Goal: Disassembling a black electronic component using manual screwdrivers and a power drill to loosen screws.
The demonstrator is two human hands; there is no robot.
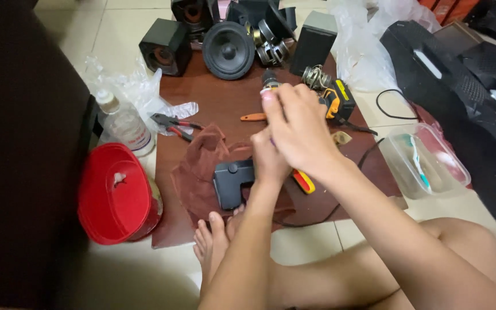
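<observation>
On the floor lies a board [225,95]. A cloth [202,172] lies on its near part, with a small box [231,183] on it, under the left hand [268,163]. Pliers [173,123] lie left of the right hand [297,129], speakers [228,49] behind. A bottle [123,121] and tub [119,192] sit left (off the board), a container [426,161] right.

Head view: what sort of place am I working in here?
Probably a home floor used as a makeshift repair spot: pale floor tiles, a brown board as work surface, loose speaker parts, pliers and a cordless drill.
</observation>
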